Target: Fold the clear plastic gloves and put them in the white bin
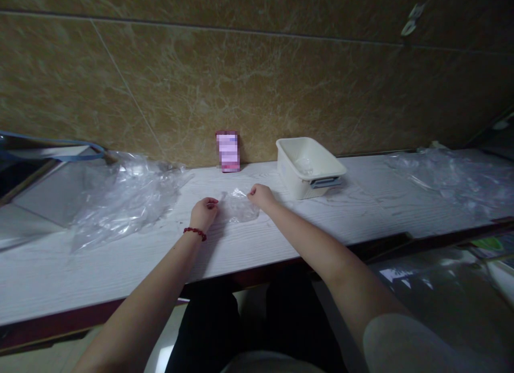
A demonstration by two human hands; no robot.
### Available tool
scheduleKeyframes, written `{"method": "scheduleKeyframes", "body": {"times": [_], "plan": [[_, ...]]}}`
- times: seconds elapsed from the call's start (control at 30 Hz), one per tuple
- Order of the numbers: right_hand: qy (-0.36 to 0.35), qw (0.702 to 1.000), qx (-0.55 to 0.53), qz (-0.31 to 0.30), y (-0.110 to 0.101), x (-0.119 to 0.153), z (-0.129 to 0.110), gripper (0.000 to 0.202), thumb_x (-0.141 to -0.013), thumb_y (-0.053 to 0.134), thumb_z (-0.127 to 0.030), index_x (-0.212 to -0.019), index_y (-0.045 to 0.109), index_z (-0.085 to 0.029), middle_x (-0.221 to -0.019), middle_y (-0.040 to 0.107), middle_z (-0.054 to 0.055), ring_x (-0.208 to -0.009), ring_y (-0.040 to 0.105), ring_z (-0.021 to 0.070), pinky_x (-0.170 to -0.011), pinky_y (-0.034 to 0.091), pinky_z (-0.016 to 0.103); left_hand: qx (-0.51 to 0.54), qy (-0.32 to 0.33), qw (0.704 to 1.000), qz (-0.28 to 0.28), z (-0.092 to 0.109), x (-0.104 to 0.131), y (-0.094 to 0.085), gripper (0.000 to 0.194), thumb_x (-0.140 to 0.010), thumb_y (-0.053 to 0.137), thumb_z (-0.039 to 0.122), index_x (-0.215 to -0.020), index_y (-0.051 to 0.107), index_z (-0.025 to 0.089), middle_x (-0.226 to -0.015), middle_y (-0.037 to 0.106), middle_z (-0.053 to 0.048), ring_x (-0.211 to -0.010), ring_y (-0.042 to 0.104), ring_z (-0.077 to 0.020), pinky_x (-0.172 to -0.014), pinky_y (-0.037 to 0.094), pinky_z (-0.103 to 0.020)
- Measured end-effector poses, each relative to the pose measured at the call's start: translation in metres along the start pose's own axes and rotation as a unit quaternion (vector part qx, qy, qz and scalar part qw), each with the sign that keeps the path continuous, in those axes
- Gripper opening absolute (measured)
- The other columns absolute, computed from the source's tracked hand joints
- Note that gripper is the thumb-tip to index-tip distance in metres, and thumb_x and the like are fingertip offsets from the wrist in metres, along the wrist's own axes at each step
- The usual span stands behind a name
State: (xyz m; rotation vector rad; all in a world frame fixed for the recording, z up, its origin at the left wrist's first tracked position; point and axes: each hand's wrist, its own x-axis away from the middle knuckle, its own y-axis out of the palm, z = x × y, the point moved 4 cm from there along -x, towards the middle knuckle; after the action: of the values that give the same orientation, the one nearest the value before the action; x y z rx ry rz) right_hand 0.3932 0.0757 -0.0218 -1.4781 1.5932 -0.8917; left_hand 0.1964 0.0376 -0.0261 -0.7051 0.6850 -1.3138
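Note:
A small clear plastic bag [237,208] lies crinkled on the white wood-grain tabletop [249,243] between my two hands. At its upper right corner my right hand [262,195] is closed, pinching the plastic between thumb and finger. My left hand [204,214], with a red bead bracelet [195,232] at the wrist, is closed in a pinch just left of the bag. A thin pale sliver shows at its fingertips, too small to name. Whether it joins the bag I cannot tell.
A cream plastic basket [289,175] holding something clear stands right of my hands. A phone [228,152] leans against the tiled wall [241,84]. Piles of clear plastic lie at the left [134,193] and far right [453,175]. An open box [36,202] sits far left.

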Motion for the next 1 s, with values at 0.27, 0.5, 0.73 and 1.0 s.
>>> {"method": "scheduleKeyframes", "body": {"times": [0.27, 0.5, 0.73, 1.0], "plan": [[-0.001, 1.000, -0.023, -0.003, 0.000, -0.003, 0.000, 0.009, -0.067, 0.055, -0.020, -0.075, 0.059, -0.018, -0.078, 0.064, 0.002, -0.073, 0.056, 0.0119, -0.062, 0.038, 0.019, -0.060, 0.095, 0.994, 0.001, 0.007, -0.004, 0.001, 0.032, -0.068, 0.045, 0.017, -0.097, 0.058, 0.012, -0.093, 0.060, -0.010, -0.080, 0.058, -0.0153, -0.073, 0.045, -0.024], [0.001, 0.999, -0.043, -0.006, 0.006, -0.007, 0.005, 0.020, -0.065, 0.058, -0.017, -0.086, 0.056, -0.018, -0.076, 0.063, 0.000, -0.070, 0.056, 0.0107, -0.062, 0.038, 0.018, -0.171, 0.182, 0.968, 0.027, 0.015, -0.004, 0.003, 0.033, -0.074, 0.043, 0.023, -0.101, 0.056, 0.009, -0.100, 0.057, -0.014, -0.099, 0.050, -0.0211, -0.088, 0.038, -0.031], [0.001, 1.000, -0.025, -0.017, 0.007, -0.008, 0.004, 0.020, -0.068, 0.056, -0.019, -0.089, 0.055, -0.019, -0.080, 0.062, 0.000, -0.073, 0.056, 0.0106, -0.063, 0.038, 0.019, -0.254, 0.309, 0.915, -0.047, 0.029, 0.007, 0.026, 0.041, -0.084, 0.030, 0.032, -0.118, 0.046, 0.017, -0.128, 0.041, -0.011, -0.122, 0.028, -0.0259, -0.098, 0.023, -0.046], [-0.017, 0.998, 0.066, 0.006, -0.015, 0.009, -0.010, 0.028, -0.075, 0.051, -0.024, -0.102, 0.048, -0.017, -0.100, 0.056, 0.009, -0.093, 0.050, 0.0175, -0.078, 0.038, 0.027, -0.292, 0.296, 0.904, -0.097, 0.022, 0.015, 0.041, 0.049, -0.085, 0.024, 0.034, -0.129, 0.033, 0.014, -0.136, 0.030, -0.012, -0.125, 0.022, -0.0281, -0.099, 0.021, -0.046]]}}
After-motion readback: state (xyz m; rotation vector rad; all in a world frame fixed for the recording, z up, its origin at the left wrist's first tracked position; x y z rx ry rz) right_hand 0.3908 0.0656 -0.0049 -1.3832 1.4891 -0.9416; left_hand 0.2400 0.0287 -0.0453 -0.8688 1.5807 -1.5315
